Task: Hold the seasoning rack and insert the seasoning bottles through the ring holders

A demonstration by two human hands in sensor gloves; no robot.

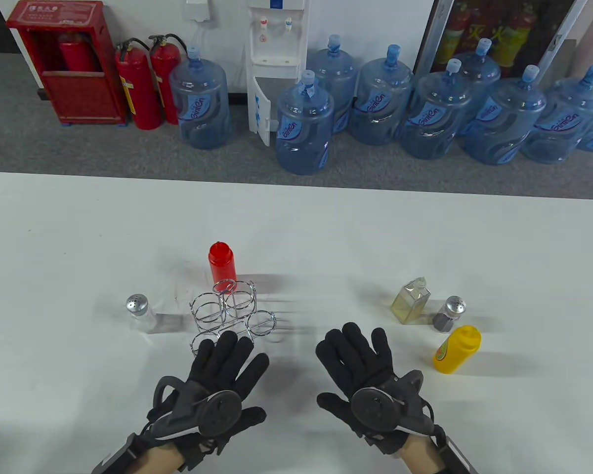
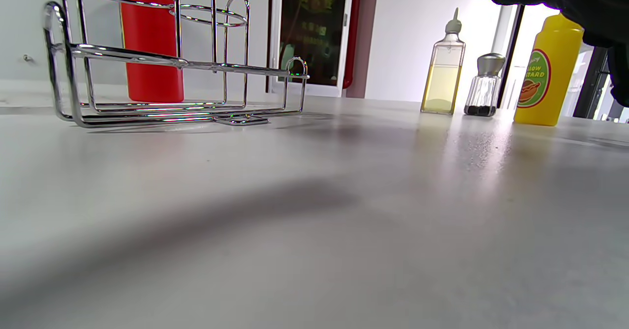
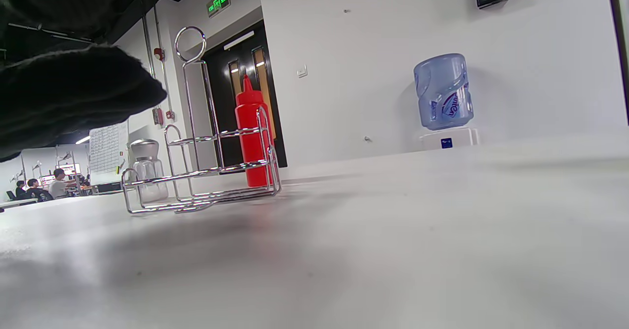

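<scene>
The chrome wire seasoning rack (image 1: 233, 310) stands empty on the white table (image 1: 326, 237); it also shows in the left wrist view (image 2: 172, 63) and the right wrist view (image 3: 196, 202). A red squeeze bottle (image 1: 221, 261) stands just behind it. A salt shaker (image 1: 138, 308) is to its left. An oil bottle (image 1: 410, 301), a pepper shaker (image 1: 449, 313) and a yellow mustard bottle (image 1: 457, 348) stand at the right. My left hand (image 1: 227, 358) lies spread and empty, fingertips at the rack's near ring. My right hand (image 1: 358, 348) lies spread and empty, left of the mustard.
Beyond the table's far edge (image 1: 296, 185) are water jugs (image 1: 304, 123), a dispenser and fire extinguishers on the floor. In the left wrist view the oil bottle (image 2: 442, 73), pepper shaker (image 2: 484, 86) and mustard (image 2: 545, 73) stand in a row.
</scene>
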